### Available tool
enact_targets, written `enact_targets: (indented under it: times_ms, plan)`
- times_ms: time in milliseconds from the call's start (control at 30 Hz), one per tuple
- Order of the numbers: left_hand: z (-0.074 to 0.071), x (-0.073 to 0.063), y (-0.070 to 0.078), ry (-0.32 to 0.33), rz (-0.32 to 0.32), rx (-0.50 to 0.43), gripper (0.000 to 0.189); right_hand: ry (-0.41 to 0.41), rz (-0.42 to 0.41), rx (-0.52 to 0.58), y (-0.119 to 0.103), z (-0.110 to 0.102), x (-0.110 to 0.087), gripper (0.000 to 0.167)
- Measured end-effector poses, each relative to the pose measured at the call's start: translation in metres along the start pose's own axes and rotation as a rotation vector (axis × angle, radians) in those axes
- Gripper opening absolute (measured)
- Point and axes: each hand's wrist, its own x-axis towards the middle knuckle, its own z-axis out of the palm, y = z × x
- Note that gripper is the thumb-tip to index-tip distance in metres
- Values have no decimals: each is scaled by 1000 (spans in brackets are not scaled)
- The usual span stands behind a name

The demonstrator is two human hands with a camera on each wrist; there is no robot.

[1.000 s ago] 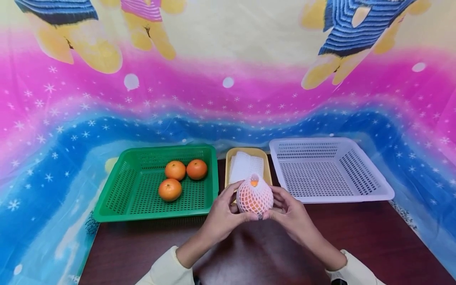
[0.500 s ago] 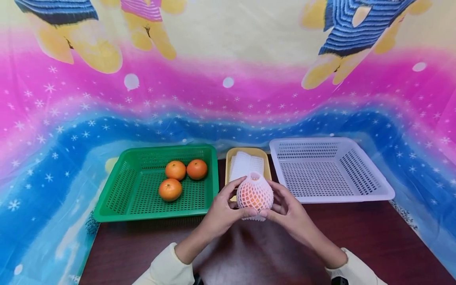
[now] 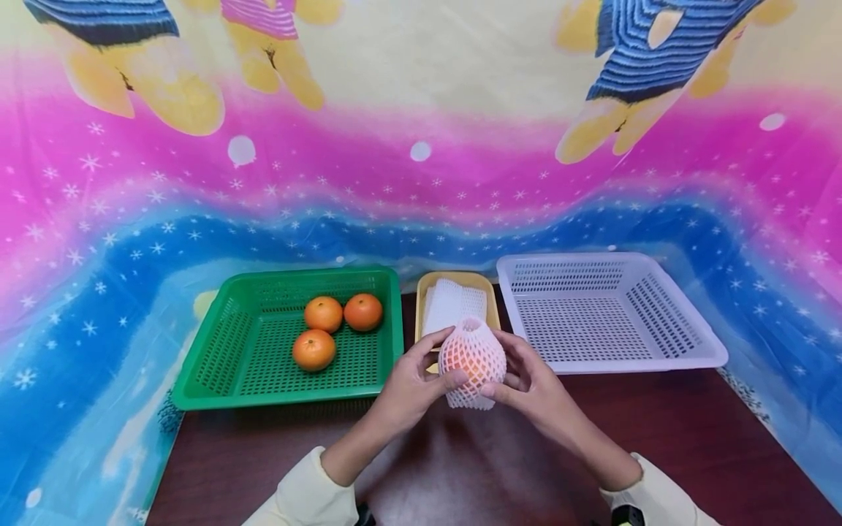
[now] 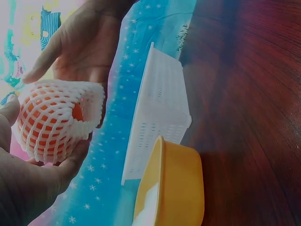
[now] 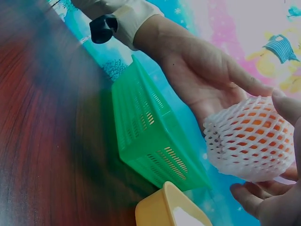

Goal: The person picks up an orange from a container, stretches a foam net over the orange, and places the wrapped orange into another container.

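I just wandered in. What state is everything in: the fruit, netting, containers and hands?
Wrapped fruit: inside a net, held up
Foam net: stretched round that fruit, open at the top
Left hand: gripping the netted fruit
Right hand: gripping its other side
Three other fruits: unwrapped, in the green basket
Green basket: upright
Yellow tray: upright, partly hidden
White netting: lying in the tray
Pale basket: upright

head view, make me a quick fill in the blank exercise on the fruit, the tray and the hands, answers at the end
1. The green basket holds exactly ____ bare fruits.
2. The left hand and the ____ hand grip the netted fruit.
3. The tray is coloured ____.
4. From the person's side, the green basket is to the ____ of the tray.

Missing words: three; right; yellow; left.
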Motion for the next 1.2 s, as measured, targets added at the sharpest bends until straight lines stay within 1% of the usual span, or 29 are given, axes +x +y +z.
enact_targets:
  times_ms: [100, 200, 533, 633, 700, 733, 767, 867, 933, 1000, 1067, 1133, 1200]
  plan:
    - [0, 0, 1, -4, -8, 18, 75, -6, 22, 5, -2, 1, 1, 77]
    - [0, -1, 1, -10, -6, 30, 76, 1, 26, -4, -3, 3, 1, 78]
    - [0, 1, 3, -18, 0, 39, 75, 22, 10, 5, -6, 6, 3, 76]
    - [2, 3, 4, -22, -3, 50, 76, 50, -3, -49, -6, 4, 2, 76]
    - [5, 6, 5, -23, -3, 73, 77, 77, -21, -115, -6, 0, 3, 76]
    - [7, 9, 5, -24, 1, 96, 77, 98, -32, -170, -6, -5, 3, 76]
    - [10, 13, 5, -22, 10, 130, 76, 121, -37, -235, -7, -10, 4, 76]
    - [21, 26, 6, -16, 69, 248, 67, 191, -39, -421, -13, -33, 11, 81]
    - [30, 34, 6, -7, 121, 361, 58, 240, -32, -550, -18, -54, 20, 85]
    - [40, 41, 4, -6, 185, 493, 48, 273, -53, -639, -18, -77, 33, 88]
    - [52, 49, 3, -22, 248, 651, 40, 289, -95, -756, -15, -103, 48, 89]
    - [65, 58, -1, -59, 316, 828, 37, 276, -167, -901, -6, -131, 63, 89]
    - [79, 69, -4, -116, 391, 1004, 38, 226, -213, -1066, 3, -159, 76, 87]
